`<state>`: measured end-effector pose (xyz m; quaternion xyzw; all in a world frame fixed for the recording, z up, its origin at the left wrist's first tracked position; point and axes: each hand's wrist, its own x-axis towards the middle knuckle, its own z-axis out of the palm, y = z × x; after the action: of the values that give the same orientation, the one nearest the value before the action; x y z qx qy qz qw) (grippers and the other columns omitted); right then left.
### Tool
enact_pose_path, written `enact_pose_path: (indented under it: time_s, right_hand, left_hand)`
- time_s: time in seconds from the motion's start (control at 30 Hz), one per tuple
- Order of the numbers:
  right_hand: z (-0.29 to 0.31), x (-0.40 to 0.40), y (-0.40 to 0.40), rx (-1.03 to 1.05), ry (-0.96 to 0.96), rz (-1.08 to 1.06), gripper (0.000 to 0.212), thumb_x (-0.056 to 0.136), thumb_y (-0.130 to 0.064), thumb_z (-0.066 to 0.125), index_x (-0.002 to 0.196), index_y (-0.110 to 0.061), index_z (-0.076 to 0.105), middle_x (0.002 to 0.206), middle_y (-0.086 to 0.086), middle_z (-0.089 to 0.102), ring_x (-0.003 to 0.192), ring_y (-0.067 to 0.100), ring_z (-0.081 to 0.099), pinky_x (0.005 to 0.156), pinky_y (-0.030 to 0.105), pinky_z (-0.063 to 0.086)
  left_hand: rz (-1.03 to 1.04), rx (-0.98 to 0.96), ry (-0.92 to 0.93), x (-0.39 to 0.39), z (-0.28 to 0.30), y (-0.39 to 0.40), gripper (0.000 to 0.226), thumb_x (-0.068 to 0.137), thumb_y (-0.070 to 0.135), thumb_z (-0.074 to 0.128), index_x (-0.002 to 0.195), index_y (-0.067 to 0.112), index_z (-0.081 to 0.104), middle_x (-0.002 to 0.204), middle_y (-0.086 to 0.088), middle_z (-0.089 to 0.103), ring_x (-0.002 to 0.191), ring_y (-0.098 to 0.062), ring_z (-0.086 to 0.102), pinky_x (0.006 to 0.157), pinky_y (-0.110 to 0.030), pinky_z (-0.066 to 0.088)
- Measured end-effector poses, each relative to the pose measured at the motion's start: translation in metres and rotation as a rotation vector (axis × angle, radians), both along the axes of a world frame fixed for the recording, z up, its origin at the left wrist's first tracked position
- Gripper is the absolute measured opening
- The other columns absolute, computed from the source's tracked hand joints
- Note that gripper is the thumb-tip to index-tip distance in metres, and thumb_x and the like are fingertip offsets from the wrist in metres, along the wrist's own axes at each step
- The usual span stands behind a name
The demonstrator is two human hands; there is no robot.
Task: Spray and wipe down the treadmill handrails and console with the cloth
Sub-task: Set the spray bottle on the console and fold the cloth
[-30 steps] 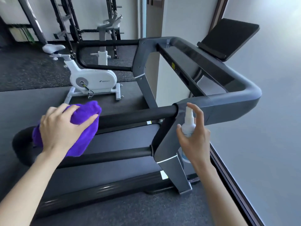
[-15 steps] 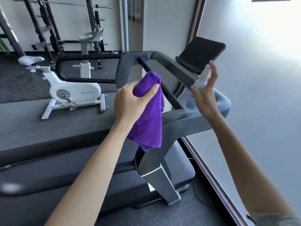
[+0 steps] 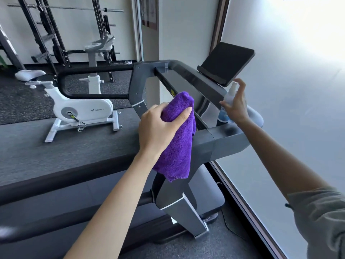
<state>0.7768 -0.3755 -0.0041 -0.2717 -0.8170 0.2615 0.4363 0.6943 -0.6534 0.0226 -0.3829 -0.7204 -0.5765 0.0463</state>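
The treadmill console (image 3: 188, 81) stretches away from us between the grey handrails, its dark tablet holder (image 3: 226, 62) at the far right. Our left hand (image 3: 160, 128) grips the bunched purple cloth (image 3: 177, 143), which hangs over the near handrail (image 3: 224, 141). Our right hand (image 3: 236, 107) is curled round a small spray bottle (image 3: 228, 99) just below the tablet holder, forefinger raised over its nozzle. A white exercise bike (image 3: 80, 109) stands far left.

cloth (image 3: 177, 139): solid purple
spray bottle (image 3: 228, 101): white top, blue base
treadmill frame (image 3: 220, 144): grey and black
exercise bike (image 3: 82, 109): white
floor (image 3: 22, 101): speckled black
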Motion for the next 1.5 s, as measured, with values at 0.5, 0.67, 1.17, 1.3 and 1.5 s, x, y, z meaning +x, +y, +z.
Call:
enact_pose_path:
  time_s: [0.5,0.67,1.17,1.3,1.5]
  right_hand:
    - [0.023,0.021,-0.076,0.056,0.273,0.105,0.076,0.081,-0.009,0.064,0.146,-0.006,0.024,0.14,0.004,0.039,0.127,0.016,0.043,0.108,0.037,0.035]
    - [0.042,0.053,-0.154,-0.449,-0.068,0.785,0.073,0.076,0.001,0.055,0.142,-0.02,0.031,0.139,0.008,0.048,0.129,0.019,0.049,0.108,0.04,0.04]
    - [0.005,0.18,-0.29,-0.342,0.106,-0.195,0.036,0.082,-0.004,0.071,0.11,-0.012,0.05,0.084,-0.01,0.063,0.075,0.009,0.058,0.071,0.028,0.051]
    - [-0.039,0.214,-0.334,-0.417,0.198,-0.544,0.03,0.079,-0.005,0.07,0.103,-0.01,0.052,0.082,0.005,0.062,0.076,0.024,0.059,0.078,0.048,0.053]
    - [-0.133,0.266,-0.394,-0.598,0.081,-0.791,0.033,0.08,-0.006,0.074,0.099,-0.015,0.048,0.084,0.012,0.063,0.077,0.022,0.059,0.076,0.041,0.051]
  left_hand:
    - [-0.049,0.065,-0.035,-0.002,0.001,-0.003,0.036,0.077,0.057,0.065,0.061,0.027,0.054,0.062,0.01,0.052,0.06,-0.006,0.048,0.062,-0.024,0.037]
    - [-0.313,0.161,-0.224,0.001,0.008,-0.004,0.023,0.073,0.051,0.061,0.07,0.028,0.063,0.065,0.018,0.056,0.064,0.001,0.051,0.064,-0.015,0.04]
    - [-1.155,-0.132,-0.504,0.101,-0.026,-0.016,0.043,0.063,0.057,0.059,0.102,0.04,0.058,0.121,0.001,0.051,0.104,-0.002,0.056,0.083,-0.018,0.046]
    - [-1.359,-0.342,-0.449,0.125,-0.075,-0.031,0.042,0.068,0.06,0.066,0.108,0.058,0.052,0.126,0.009,0.044,0.115,-0.008,0.057,0.091,-0.023,0.05]
    - [-1.418,-0.695,-0.315,0.148,-0.199,-0.065,0.045,0.08,0.005,0.075,0.117,0.024,0.057,0.105,-0.003,0.065,0.089,-0.02,0.067,0.079,-0.027,0.055]
